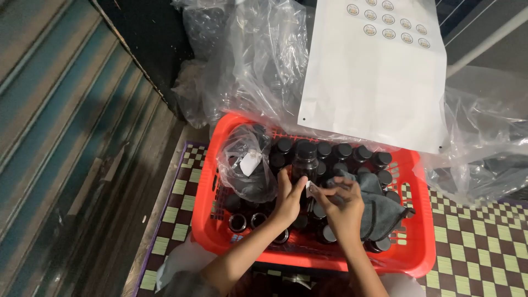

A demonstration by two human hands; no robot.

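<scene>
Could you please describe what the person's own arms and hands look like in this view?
Both forearms are bare as far as the picture shows, with no sleeves in view. The left hand and the right hand wear no gloves. No watch, bracelet or ring can be made out, though the dim light makes small details hard to tell. The fingers are uncovered.

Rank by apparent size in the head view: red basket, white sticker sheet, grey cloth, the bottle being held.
1. Basket and sticker sheet: look about alike; the sheet seems nearer the camera, so I won't rank them.
2. Cloth, partly hidden by the right hand.
3. Bottle, touched by the left hand.
</scene>
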